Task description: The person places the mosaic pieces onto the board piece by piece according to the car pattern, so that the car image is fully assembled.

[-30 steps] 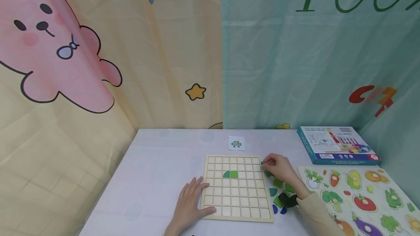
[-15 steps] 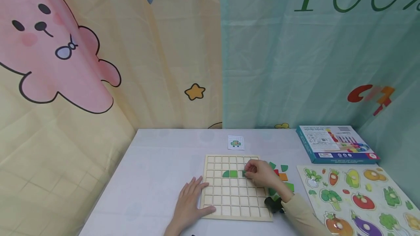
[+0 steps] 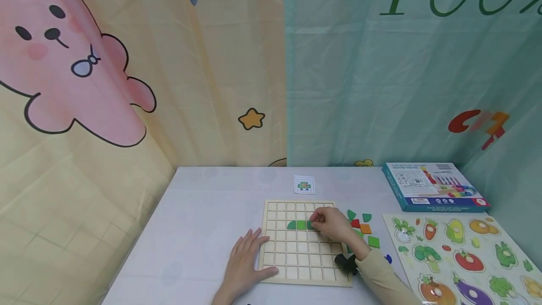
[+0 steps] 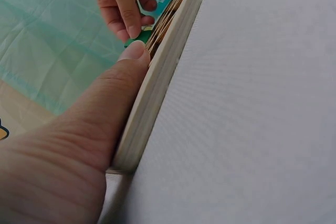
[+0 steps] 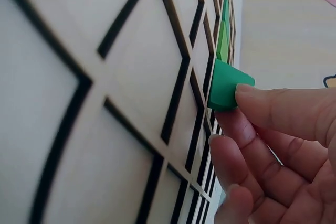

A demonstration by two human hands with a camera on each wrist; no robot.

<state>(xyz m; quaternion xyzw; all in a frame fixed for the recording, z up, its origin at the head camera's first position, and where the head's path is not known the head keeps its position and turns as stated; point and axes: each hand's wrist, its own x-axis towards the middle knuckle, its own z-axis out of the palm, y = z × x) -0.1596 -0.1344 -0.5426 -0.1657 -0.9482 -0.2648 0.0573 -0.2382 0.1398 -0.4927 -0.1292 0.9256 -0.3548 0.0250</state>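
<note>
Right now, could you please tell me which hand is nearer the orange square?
Right: the right hand is just left of the orange square; the left hand is farther left, touching the grid board.

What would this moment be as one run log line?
right hand: pinches dark green piece beside light green square | left hand: touches left edge of grid board | loose pieces: right of grid board

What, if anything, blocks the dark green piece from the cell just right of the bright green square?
Nothing visible does. The right hand pinches the dark green piece, tilted, right beside the bright green square. The left hand rests at the left edge of the board; loose pieces lie off to its right.
</note>
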